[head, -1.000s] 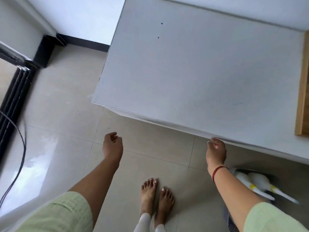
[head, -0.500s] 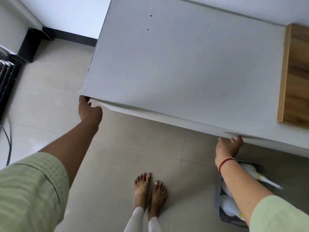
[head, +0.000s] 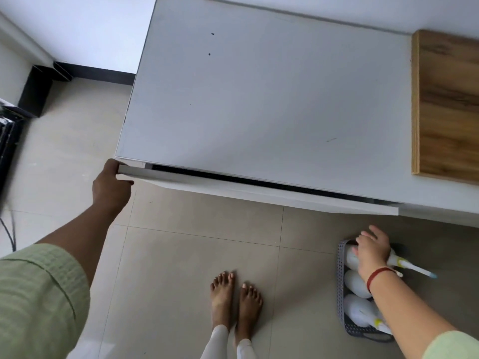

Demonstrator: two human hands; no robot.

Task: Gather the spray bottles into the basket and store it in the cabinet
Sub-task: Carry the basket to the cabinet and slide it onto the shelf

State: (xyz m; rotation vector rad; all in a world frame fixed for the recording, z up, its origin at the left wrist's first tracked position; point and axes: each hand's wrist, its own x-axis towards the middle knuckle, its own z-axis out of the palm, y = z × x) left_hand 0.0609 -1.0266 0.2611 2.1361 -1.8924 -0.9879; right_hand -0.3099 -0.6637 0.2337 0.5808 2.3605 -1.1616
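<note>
A grey perforated basket (head: 340,275) stands on the floor at the lower right, holding white spray bottles (head: 356,283) with yellow-and-white nozzles. My right hand (head: 373,251) rests over the basket's far end, fingers spread on a bottle and the rim. My left hand (head: 111,183) grips the left corner of the white cabinet door (head: 259,189), which stands slightly ajar with a dark gap above it. The cabinet top (head: 259,99) fills the upper middle.
A wooden board (head: 448,104) lies on the cabinet top at the right. My bare feet (head: 234,299) stand on the tiled floor in front of the cabinet. A black cable (head: 7,234) and dark window frame sit at the far left.
My left hand has pulled the cabinet door's corner outward, opening a gap. My right hand dropped from the cabinet's edge down onto the basket.
</note>
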